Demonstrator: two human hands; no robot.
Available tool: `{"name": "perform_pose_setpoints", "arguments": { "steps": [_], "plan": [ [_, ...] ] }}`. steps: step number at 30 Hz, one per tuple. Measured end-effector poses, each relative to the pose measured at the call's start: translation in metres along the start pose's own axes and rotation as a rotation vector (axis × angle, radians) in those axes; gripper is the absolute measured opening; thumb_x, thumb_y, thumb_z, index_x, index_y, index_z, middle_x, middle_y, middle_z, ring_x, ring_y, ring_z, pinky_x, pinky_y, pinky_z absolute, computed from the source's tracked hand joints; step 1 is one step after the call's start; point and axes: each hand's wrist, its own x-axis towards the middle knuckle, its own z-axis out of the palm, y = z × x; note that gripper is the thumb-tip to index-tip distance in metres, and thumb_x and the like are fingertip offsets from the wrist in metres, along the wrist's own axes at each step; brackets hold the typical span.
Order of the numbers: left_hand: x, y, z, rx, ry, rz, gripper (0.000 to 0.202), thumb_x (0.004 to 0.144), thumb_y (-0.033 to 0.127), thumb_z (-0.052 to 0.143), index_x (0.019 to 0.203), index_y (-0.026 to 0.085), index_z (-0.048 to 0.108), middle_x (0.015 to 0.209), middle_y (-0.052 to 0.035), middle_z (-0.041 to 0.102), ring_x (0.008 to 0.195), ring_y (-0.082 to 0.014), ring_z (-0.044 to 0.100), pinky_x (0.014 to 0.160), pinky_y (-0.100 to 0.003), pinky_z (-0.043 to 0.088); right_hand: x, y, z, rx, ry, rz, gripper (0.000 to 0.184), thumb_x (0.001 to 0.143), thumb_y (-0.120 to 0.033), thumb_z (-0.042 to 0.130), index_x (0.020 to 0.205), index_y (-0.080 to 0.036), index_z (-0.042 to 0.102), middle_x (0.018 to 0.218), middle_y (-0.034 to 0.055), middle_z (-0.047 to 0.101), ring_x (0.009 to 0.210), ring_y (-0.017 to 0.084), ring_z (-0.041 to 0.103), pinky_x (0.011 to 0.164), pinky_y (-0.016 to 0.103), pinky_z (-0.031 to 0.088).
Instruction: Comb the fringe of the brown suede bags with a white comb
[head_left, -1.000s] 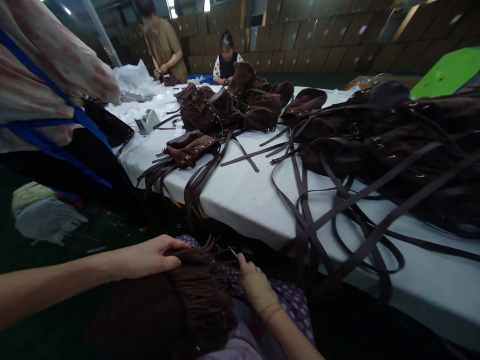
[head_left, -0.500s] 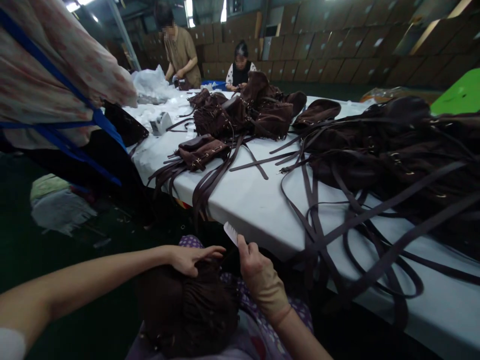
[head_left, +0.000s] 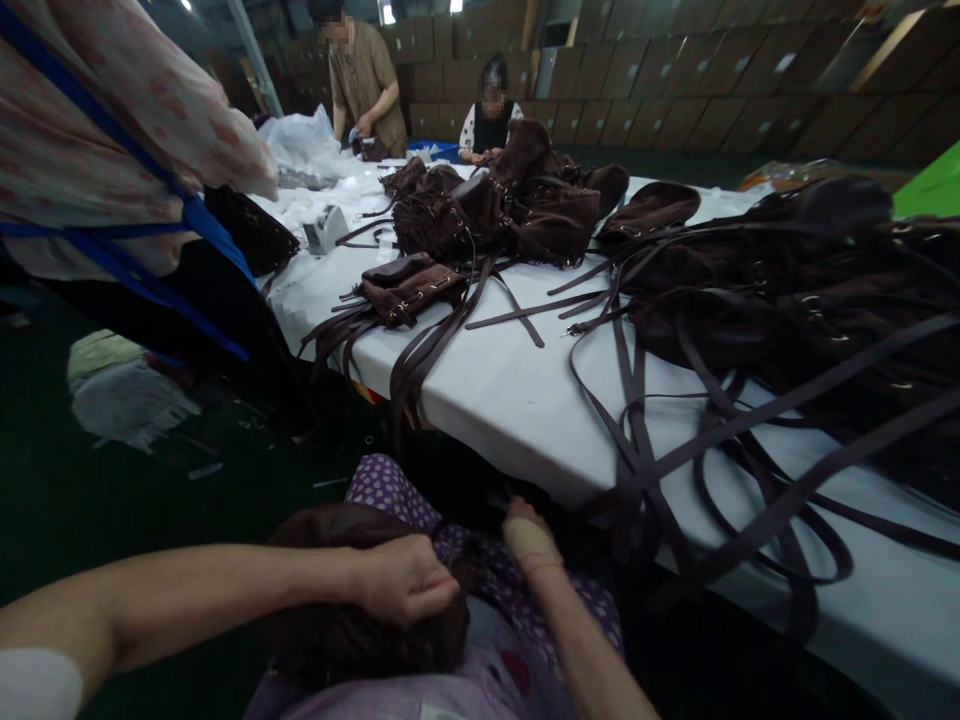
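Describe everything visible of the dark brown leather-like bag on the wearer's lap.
The dark brown leather-like bag lies slumped on the wearer's purple, white-spotted clothing. Its far end shows a smooth, rounded panel with a dull sheen; the nearer part looks darker and folded. The closed left hand is over its right part, hiding some of it; any grip is unclear. Its opening can't be made out.

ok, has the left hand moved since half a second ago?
Yes. The left hand has shifted down in the picture, farther from the near edge of the white table.
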Motion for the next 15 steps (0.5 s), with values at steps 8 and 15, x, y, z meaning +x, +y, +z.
{"name": "perform_pose_setpoints", "arguments": {
  "steps": [8, 15],
  "plan": [
    [0.017, -0.011, -0.044, 0.395, 0.452, -0.174, 0.052, 0.095, 0.043, 0.034, 0.137, 0.014, 0.044, 0.139, -0.0164, 0.049, 0.13, -0.0277, 0.041, 0.108, -0.046, 0.028, -0.014, 0.053, 0.026, 0.344, 0.065, -0.012, 0.042, 0.093, -0.031, 0.023, 0.105, -0.016, 0.061, 0.069, 0.0045, 0.066, 0.053, 0.017, 0.062, 0.052, 0.025, 0.046],
    [-0.038, -0.048, -0.078, 0.081, 0.121, -0.783, 0.088, 0.076, 0.07, 0.048, 0.141, 0.012, 0.042, 0.132, -0.0198, 0.057, 0.12, -0.0363, 0.054, 0.101, -0.044, 0.04, -0.052, 0.038, 0.071, 0.486, 0.116, -0.125, 0.028, 0.082, -0.03, 0.031, 0.086, -0.019, 0.057, 0.059, 0.003, 0.06, 0.053, 0.018, 0.058, 0.053, 0.027, 0.043]
  ]
}}
